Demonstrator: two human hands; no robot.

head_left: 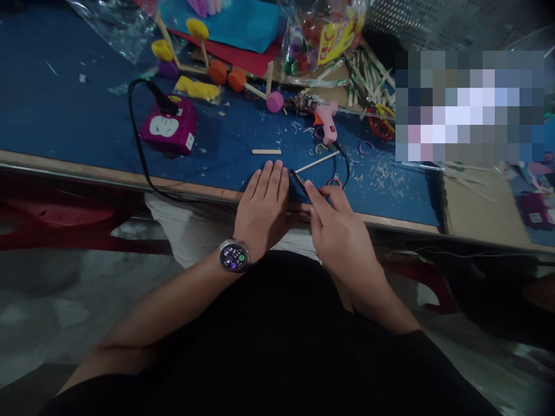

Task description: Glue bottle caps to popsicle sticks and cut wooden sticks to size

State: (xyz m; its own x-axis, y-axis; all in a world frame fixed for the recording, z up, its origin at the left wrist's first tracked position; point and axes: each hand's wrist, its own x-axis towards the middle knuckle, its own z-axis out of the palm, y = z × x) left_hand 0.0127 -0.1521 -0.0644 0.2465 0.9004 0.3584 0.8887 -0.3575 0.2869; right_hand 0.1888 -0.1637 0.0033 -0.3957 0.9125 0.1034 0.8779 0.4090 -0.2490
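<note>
My left hand (pixel 264 196), with a watch on its wrist, lies flat near the table's front edge, fingers stretched out. Whatever is under its palm is hidden. Just beyond the fingertips is a short wooden craft stick (pixel 266 152). My right hand (pixel 338 222) grips a slim dark cutter knife (pixel 298 179), forefinger along its top and its tip close to my left fingers. A thin wooden stick (pixel 318 162) slants away to the right from that tip. An orange ring (pixel 335 182) shows beside my right fingers.
A pink glue gun (pixel 328 122) with a black cord lies beyond my right hand. The purple power box (pixel 171 124) stands left. Stick pieces with coloured foam ends (pixel 218 71), a bag of coloured items (pixel 323 37), scissors (pixel 381 122) and white scraps (pixel 384 173) are around.
</note>
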